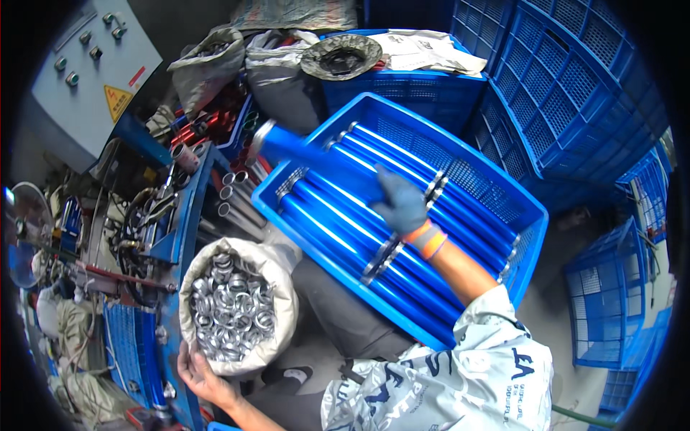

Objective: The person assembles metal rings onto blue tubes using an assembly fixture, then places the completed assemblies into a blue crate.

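My right hand (402,204), in a dark grey glove with an orange band at the wrist, is closed on the near end of a shiny blue metal tube (309,158). This tube is blurred and slants to the upper left, its silver-ringed end beyond the crate's rim. Beneath it, rows of similar blue tubes (345,233) with silver end rings lie in a blue plastic crate (471,147). My bare left hand (205,378) has its fingers stretched out against the lower left side of a whitish sack (284,287) full of silver metal rings (233,309).
Left of the sack stands a blue metal bench (188,248) with machinery. Bare metal tubes (237,197) lie beside it. A grey control cabinet (93,79) is at the upper left. Stacked blue crates (568,86) rise at the right; filled sacks (208,68) stand at the back.
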`<act>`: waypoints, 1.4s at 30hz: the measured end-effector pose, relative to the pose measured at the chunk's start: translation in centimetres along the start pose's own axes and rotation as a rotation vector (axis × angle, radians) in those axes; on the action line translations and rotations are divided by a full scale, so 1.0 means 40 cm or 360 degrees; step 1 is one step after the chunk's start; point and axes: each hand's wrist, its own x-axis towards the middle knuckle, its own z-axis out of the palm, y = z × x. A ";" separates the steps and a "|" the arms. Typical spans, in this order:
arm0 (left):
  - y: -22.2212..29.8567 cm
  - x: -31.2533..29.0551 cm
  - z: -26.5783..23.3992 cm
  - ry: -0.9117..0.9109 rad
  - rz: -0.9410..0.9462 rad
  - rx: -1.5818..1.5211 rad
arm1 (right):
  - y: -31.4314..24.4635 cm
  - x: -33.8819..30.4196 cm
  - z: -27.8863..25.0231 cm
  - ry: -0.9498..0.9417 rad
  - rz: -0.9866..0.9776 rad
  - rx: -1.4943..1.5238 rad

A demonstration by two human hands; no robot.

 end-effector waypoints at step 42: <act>-0.221 -0.298 -0.096 0.0400 -0.0487 0.0592 | -0.633 0.055 0.491 -0.1209 -0.0888 0.1339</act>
